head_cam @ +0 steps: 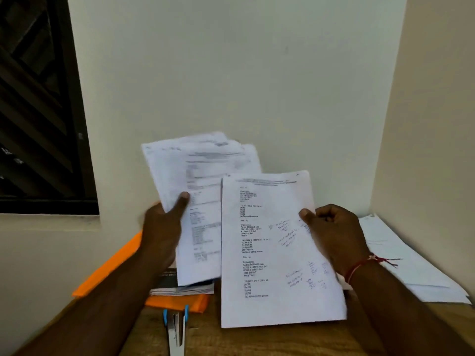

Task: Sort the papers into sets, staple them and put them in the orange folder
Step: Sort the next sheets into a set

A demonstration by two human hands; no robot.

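A home study or small office corner.
Bare cream walls (257,73) meet over a brown wooden counter (257,340) beside a dark window with a slatted grille (38,111); printed white paper sheets (411,265), a flat orange folder (110,265) and a blue-and-silver stapler (176,332) lie on it.

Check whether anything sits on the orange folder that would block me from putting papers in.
Yes. A dark booklet and loose sheets lie on the folder, below the papers in the left hand. They would likely have to come off first. The stapler lies just in front of its near edge.
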